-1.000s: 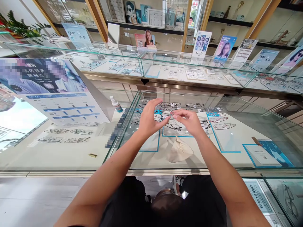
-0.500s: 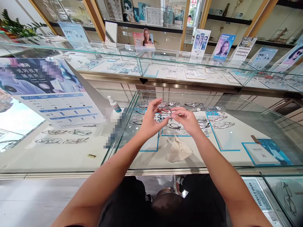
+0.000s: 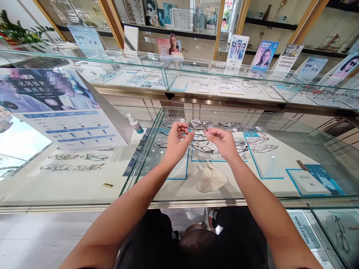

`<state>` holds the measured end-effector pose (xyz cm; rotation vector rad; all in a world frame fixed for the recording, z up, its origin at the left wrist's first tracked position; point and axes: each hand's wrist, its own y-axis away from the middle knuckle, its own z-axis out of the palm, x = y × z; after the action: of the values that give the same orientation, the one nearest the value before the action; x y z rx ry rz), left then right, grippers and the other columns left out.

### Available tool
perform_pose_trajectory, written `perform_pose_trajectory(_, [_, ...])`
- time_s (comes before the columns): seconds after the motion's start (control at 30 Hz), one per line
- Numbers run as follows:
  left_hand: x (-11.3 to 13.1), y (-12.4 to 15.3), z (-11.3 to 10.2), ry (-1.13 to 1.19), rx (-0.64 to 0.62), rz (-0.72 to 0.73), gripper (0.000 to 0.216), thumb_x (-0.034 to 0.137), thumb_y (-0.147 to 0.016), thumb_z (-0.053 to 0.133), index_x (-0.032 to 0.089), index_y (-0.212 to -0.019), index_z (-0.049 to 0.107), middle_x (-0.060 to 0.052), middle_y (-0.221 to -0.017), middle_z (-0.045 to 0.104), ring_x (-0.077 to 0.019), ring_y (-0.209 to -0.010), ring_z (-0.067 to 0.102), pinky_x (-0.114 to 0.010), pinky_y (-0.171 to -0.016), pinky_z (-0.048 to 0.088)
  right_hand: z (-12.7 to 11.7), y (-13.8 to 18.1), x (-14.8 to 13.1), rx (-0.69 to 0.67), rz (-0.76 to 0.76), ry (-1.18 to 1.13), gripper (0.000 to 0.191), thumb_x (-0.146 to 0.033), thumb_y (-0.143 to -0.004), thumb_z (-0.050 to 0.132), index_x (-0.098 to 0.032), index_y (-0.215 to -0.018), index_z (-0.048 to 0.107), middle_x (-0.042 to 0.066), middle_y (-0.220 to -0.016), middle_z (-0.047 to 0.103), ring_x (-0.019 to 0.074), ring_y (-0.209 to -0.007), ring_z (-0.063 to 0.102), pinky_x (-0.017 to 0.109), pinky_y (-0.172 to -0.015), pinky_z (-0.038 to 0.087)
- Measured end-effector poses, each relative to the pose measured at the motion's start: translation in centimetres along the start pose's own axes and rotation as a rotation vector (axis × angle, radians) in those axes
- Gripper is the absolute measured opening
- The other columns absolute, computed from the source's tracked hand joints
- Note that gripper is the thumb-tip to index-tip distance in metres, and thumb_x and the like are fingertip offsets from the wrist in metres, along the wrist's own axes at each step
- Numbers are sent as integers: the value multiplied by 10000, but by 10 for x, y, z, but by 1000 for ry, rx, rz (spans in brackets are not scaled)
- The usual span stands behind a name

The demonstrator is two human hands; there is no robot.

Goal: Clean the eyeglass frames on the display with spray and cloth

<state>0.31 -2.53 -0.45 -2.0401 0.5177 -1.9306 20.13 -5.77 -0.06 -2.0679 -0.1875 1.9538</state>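
In my right hand (image 3: 223, 142), a thin-framed pair of eyeglasses (image 3: 199, 122) with a small pale tag is pinched between thumb and fingertips, held up over the glass counter. My left hand (image 3: 177, 144) is just left of it, fingers loosely curled and thumb apart from them. I see nothing gripped in that hand, and it is close to the eyeglasses. Below my hands, a dark-rimmed pair of glasses (image 3: 204, 149) lies inside the case among several others. A crumpled beige cloth (image 3: 213, 178) rests nearer to me on the counter.
A white spray bottle (image 3: 135, 124) stands to the left, beside a large printed stand (image 3: 73, 123). Blue-edged display cards (image 3: 308, 183) lie at the right. Another glass showcase (image 3: 196, 76) with many frames runs behind the counter. A small gold piece (image 3: 108, 185) lies at the left.
My left hand has shifted slightly left and down, with its thumb nearer its fingers. The eyeglasses have turned in my right hand, which stays nearly in place.
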Motion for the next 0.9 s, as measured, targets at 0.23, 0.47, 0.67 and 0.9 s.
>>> perform_pose_trajectory(0.23, [16,13,10,47,-189,-157,311,526,-897,783,216,-881,781,-26,-725,640,-168,-676,564,-303,-602,432,5,4,-1,27,-72,89,238,-499,-866,824,-261,-868,839,78,-1100,849,289,-1100,764,445,-957,590])
perform_pose_trajectory(0.47, [7,15,13,55,-128,-210,327,538,-865,819,219,-939,825,-39,-789,706,-184,-725,619,-298,-596,431,13,11,-5,41,-211,231,151,-401,-952,751,-298,-985,856,71,-1145,828,274,-1172,736,451,-1050,564])
perform_pose_trajectory(0.67, [5,11,10,21,-82,-208,312,531,-853,822,221,-848,799,-18,-688,650,-170,-644,556,-302,-579,398,15,14,-7,-11,-214,245,195,-431,-985,706,-297,-991,847,71,-1160,829,269,-1163,741,448,-1053,560])
perform_pose_trajectory(0.9, [-1,-2,-3,-114,-78,-167,292,492,-891,752,209,-822,729,60,-569,332,-116,-545,304,-291,-585,261,-3,0,-6,134,-179,190,131,-375,-938,693,-247,-922,712,41,-926,742,211,-859,657,368,-822,535])
